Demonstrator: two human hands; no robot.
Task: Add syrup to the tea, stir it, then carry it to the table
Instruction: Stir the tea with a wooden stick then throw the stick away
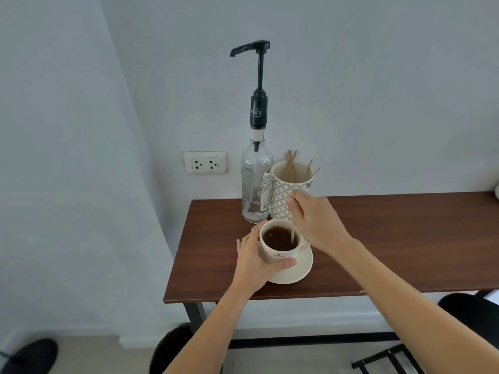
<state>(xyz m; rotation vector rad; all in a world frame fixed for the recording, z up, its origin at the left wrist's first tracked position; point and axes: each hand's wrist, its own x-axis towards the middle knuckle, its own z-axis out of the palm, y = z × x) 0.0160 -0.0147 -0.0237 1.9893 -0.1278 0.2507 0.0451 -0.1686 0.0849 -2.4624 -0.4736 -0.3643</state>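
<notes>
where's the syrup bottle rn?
Head view, centre: the syrup bottle stands at the table's back left, against the wall, just left of the patterned cup, behind the teacup.

both hands (253, 259) (314, 221) curled (gripping) — forearms outstretched

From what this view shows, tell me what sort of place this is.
Probably a small drinks corner in a home or office: a pump-topped syrup bottle and a patterned cup of wooden stirrers stand on a narrow wooden table against a plain wall.

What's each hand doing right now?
Left hand: closed around the cup, steadying it on the saucer.
Right hand: closed on the stirrer, whose tip is in the tea.
</notes>
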